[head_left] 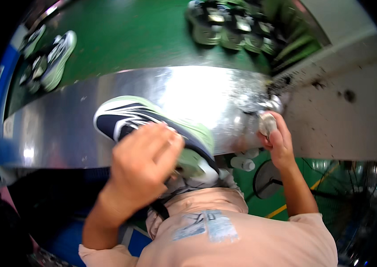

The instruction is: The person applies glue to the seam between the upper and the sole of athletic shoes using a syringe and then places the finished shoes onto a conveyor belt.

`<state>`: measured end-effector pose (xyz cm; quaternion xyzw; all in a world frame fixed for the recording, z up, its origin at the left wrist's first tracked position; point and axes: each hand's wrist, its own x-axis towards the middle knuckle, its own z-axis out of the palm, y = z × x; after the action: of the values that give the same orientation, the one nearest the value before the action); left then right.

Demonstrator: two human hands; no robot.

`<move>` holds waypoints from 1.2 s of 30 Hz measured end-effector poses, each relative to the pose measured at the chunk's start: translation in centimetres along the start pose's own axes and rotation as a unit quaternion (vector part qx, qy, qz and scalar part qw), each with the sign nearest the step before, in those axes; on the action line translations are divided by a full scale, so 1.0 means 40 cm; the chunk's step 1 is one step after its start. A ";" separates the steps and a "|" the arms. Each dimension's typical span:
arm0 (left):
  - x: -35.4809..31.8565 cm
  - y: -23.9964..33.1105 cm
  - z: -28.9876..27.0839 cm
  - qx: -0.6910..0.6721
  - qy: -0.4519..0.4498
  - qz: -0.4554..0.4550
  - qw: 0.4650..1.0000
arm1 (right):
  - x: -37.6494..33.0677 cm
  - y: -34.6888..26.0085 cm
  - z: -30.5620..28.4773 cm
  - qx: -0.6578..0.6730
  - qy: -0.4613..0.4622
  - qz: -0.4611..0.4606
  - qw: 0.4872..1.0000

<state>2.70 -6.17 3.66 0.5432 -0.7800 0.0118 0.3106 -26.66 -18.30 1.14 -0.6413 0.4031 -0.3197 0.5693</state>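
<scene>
Head view: the left hand (146,167) is clamped over a navy-and-green sneaker (128,116) lying on the shiny metal ledge (55,129), while the right hand (277,138) is curled around a small pale pad (267,123), probably a wiper. The person should pin the shoe firmly so it can't skid.

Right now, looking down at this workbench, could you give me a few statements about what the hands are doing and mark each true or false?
1. The left hand rests on a navy, white and pale green shoe. True.
2. The shoe lies on a wooden board. False: it lies on a shiny metal surface.
3. The right hand grips a small rounded grey object. True.
4. The green belt behind is bare. False: more shoes sit on it.
</scene>
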 end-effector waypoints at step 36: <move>-0.203 0.085 0.061 -0.018 0.137 -0.056 0.989 | 0.219 -0.291 0.490 0.100 -0.417 0.185 0.884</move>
<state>0.39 1.16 -1.24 0.5736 -0.6983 0.0545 0.4246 -3.72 -16.42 9.33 -0.5692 0.2055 0.0496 0.7945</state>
